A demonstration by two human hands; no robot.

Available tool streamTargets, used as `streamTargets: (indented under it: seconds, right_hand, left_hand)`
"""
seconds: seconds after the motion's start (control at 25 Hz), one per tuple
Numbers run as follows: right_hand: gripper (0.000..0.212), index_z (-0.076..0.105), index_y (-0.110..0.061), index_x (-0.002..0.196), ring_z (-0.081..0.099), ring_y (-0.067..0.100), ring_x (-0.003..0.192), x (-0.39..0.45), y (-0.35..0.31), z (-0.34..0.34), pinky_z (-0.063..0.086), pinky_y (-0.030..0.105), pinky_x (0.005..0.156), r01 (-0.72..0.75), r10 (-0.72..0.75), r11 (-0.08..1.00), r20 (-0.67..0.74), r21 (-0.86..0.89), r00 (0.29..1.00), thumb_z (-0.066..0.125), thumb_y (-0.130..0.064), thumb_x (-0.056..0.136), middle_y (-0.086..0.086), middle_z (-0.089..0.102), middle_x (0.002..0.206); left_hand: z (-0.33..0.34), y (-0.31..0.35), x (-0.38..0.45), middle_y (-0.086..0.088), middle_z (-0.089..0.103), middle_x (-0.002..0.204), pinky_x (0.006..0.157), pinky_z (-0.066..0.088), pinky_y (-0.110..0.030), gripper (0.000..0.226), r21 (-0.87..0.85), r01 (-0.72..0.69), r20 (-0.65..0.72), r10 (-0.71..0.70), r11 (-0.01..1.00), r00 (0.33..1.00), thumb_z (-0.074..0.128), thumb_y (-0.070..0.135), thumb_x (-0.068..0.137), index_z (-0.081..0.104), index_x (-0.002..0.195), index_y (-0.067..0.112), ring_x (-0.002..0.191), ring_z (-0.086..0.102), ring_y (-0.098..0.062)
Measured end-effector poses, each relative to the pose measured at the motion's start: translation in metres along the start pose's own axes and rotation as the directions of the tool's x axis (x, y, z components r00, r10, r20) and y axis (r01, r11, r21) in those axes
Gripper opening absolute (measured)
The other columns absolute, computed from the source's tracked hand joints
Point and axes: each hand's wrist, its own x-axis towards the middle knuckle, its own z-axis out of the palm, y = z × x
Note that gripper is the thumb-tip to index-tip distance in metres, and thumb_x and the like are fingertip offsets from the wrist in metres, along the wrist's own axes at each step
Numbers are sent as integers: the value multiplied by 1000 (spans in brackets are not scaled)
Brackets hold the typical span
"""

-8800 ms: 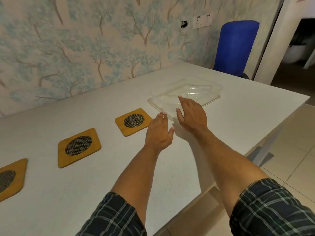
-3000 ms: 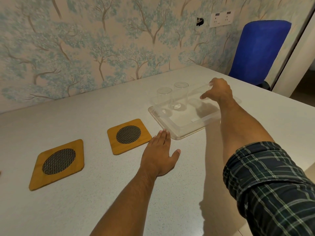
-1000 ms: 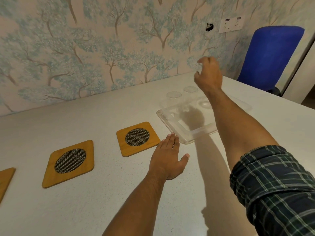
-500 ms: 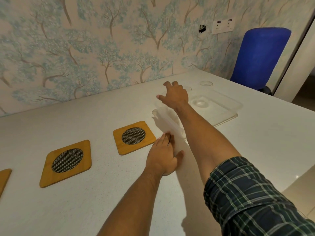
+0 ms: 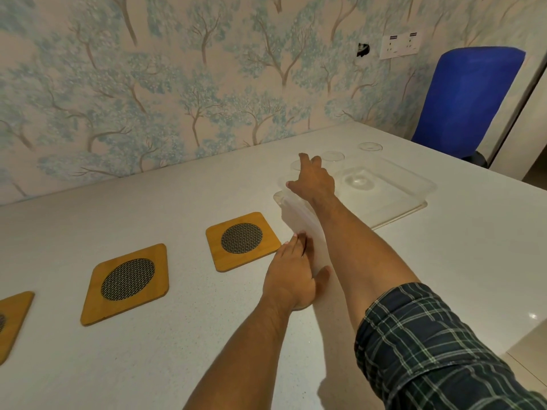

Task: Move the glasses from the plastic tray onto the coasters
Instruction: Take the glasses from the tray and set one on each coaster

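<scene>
Three clear glasses stand upright at the far side of a clear plastic tray point(image 5: 393, 199): a left glass point(image 5: 296, 166), a middle glass point(image 5: 334, 156) and a right glass point(image 5: 370, 147). My right hand point(image 5: 313, 182) reaches across the tray's left end. Its thumb and fingers curl around the left glass, but I cannot make out a firm grip. My left hand point(image 5: 291, 276) lies flat, palm down, on the white table near the tray's front corner. Bamboo coasters with dark mesh centres lie in a row to the left: near coaster point(image 5: 242, 241), second coaster point(image 5: 128, 279), third coaster point(image 5: 11, 321), cut off by the frame.
A blue chair point(image 5: 464, 99) stands behind the table's far right corner. The wallpapered wall with a socket plate point(image 5: 399, 45) runs along the table's far edge. The table's edge point(image 5: 503, 344) drops off at the lower right to a tiled floor.
My right hand has come down from above the tray and across to the left glass. My left hand has stayed flat on the table.
</scene>
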Motion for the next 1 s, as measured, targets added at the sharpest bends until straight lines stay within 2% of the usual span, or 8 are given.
streamTargets:
  seconds: [0.12, 0.32, 0.64, 0.8, 1.0]
  right_hand:
    - [74, 35, -22, 148, 63, 38, 107, -1, -1, 3, 52, 40, 81, -28, 28, 1000, -26, 12, 999, 73, -38, 87, 16, 42, 138]
    - [69, 38, -23, 145, 63, 36, 100, -5, -4, 5, 49, 36, 74, -75, 77, 996, -46, 43, 996, 74, -33, 87, 18, 49, 129]
    - [70, 35, -27, 147, 63, 37, 97, -17, 0, 1, 52, 38, 75, -8, 14, 996, -76, 89, 997, 74, -32, 89, 17, 44, 134]
    - [70, 34, -28, 149, 66, 34, 95, -27, 0, -9, 56, 39, 77, 64, -46, 992, -157, 113, 987, 74, -30, 92, 15, 42, 135]
    - [72, 34, -28, 151, 65, 33, 107, -44, -6, -26, 54, 37, 81, 157, -116, 976, -249, 151, 961, 75, -31, 91, 14, 39, 145]
  left_hand:
    - [1, 0, -1, -3, 4, 174, 129, 9, -39, 88, -17, 7, -8, -7, 1000, 1000, 43, 56, 99, 1, 165, 15, 158, 9, -24]
    - [-3, 1, -3, -4, 3, 174, 128, 8, -35, 89, -5, 7, -3, -7, 1000, 1000, 50, 50, 102, -5, 164, 18, 158, 8, -24]
    - [-7, 4, -4, -6, -1, 174, 129, 8, -40, 91, -8, 8, 42, -8, 1000, 999, 52, 47, 99, -2, 165, 13, 159, 4, -25]
    - [-10, 8, -9, -8, 15, 172, 128, 16, -43, 92, -66, 23, 14, -22, 998, 1000, 36, 56, 90, 9, 164, 9, 157, 17, -28]
    - [-11, 12, -20, -6, 43, 159, 122, 33, -40, 75, -129, 69, -87, -80, 989, 993, 44, 57, 102, 28, 160, 12, 142, 42, -27]
